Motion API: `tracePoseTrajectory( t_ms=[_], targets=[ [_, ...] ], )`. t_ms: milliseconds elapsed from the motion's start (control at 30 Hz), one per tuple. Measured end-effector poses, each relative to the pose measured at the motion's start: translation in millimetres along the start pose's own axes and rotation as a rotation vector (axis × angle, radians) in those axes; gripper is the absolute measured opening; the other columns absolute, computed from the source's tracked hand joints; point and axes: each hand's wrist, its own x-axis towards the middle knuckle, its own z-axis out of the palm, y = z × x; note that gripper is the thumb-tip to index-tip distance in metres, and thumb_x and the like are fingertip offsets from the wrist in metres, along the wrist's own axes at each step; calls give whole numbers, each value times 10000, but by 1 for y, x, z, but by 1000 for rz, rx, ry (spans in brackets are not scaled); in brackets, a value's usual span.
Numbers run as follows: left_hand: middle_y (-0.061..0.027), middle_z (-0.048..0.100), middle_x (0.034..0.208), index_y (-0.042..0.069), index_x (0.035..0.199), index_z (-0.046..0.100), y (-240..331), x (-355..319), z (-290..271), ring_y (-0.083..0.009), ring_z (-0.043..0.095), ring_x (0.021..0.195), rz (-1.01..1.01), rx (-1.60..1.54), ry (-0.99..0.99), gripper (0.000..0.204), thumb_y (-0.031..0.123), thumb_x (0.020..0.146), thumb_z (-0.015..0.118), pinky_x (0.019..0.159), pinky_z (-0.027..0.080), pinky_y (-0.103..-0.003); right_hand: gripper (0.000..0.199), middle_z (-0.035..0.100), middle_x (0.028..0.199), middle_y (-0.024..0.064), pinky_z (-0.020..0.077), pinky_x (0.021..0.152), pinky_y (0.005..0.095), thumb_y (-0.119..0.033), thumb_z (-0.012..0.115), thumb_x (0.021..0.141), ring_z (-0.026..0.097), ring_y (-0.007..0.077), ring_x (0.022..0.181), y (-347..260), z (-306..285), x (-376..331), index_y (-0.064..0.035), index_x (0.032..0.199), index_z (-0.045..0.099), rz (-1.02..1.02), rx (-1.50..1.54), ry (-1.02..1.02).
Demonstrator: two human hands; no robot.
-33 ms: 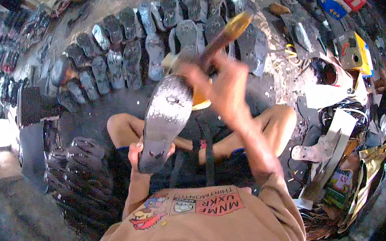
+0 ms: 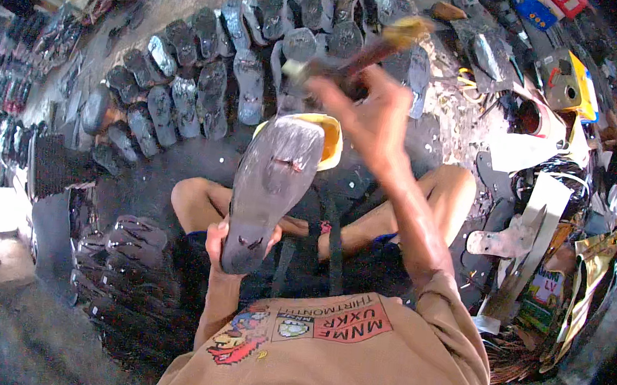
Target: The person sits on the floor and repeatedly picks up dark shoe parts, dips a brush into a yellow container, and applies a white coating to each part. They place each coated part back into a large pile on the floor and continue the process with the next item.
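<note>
My left hand [image 2: 216, 241] grips the near end of a dark grey sandal sole [image 2: 274, 177], thumb on one edge and fingers on the other. Slits show near both ends of the sole, and its far end has a whitish sheen. Behind that far end juts a yellow-rimmed piece [image 2: 334, 146], mostly hidden. My right hand [image 2: 375, 112] is raised just beyond the sole, apart from it, closed around a stick-like tool [image 2: 366, 56]. The tool has a dark shaft, a yellow end at upper right and a pale blurred tip at left; its kind is unclear.
Rows of black soles [image 2: 212, 102] lie in an arc ahead. A pile of black sandals [image 2: 134, 249] stands at my left. To my right are a yellow box [image 2: 578, 86], a pale foot-shaped piece [image 2: 501, 241] and white strips [image 2: 537, 226]. My bent legs [image 2: 437, 199] flank the work.
My right hand has risen up and right, off the sole's far end, and the tool lies flatter. The sole has tilted a little, showing less glare and more of the yellow-rimmed piece.
</note>
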Motion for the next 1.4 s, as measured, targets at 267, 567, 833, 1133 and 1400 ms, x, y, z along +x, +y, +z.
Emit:
tracePoseTrajectory(
  t_ms=[267,567,833,1133,1400],
  targets=[
    [-167,692,1239,32,1362,593,10,49,-11,-270,714,986,-28,-137,310,478,406,1084,487,855,630,-407,181,719,825,72,571,732,387,-196,871,805,709,252,772,-58,7,-143,-81,918,790,-381,415,-432],
    [-104,714,1099,54,1275,651,16,84,45,-201,686,920,118,130,569,435,359,969,696,819,593,-425,348,781,981,170,606,785,344,-212,854,871,768,231,882,-63,20,-133,35,1096,756,-204,551,-354],
    [-78,712,1278,121,1346,645,7,72,36,-215,690,1146,95,-102,475,410,392,1086,481,997,588,-454,306,774,995,180,612,794,401,-282,866,831,771,282,893,-48,3,-106,-15,935,758,53,247,-226],
    [-87,701,1252,123,1350,622,111,125,23,-258,701,1080,424,252,475,371,336,1047,593,927,594,-431,360,728,876,112,517,709,385,-260,849,800,707,270,820,8,-17,-144,-68,1081,732,-153,-196,-249],
    [-149,736,1194,58,1203,693,110,277,-168,-319,710,1099,-72,53,511,301,201,998,526,1029,547,-535,501,767,984,202,557,851,430,-451,770,891,734,336,903,31,-71,-59,16,1073,762,544,-647,217]
  ],
)
